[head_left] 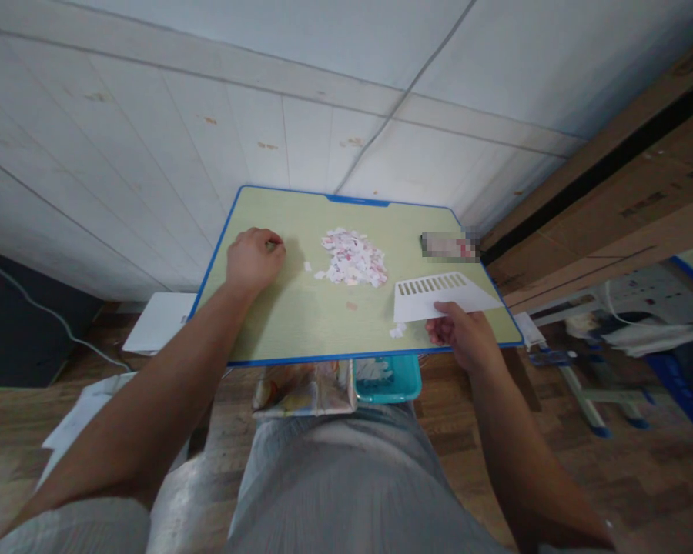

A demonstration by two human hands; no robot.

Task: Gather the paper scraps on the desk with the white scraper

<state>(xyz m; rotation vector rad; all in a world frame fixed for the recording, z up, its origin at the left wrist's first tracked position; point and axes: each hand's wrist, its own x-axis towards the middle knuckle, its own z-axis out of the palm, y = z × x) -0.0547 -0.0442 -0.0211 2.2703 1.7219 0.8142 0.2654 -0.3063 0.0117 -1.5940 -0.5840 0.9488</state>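
My right hand (459, 332) pinches the lower edge of a white slotted sheet (424, 305), thumb on top and fingers curled beneath. A row of narrow openings runs along its far side. My left hand (256, 260) is closed at the left part of the table; whatever its curled fingers hold, if anything, is hidden. Between the hands lies a loose heap of small torn paper scraps (355, 258), white with reddish marks. A few stray scraps (398, 330) sit below the sheet, near the table's front edge.
The small blue-edged table (300, 331) stands against a white panelled wall. A blurred-out object (447, 246) lies at its back right. Under the front edge are a turquoise basin (401, 381) and a patterned box or bag (312, 392). Cardboard boxes (612, 192) stand at right.
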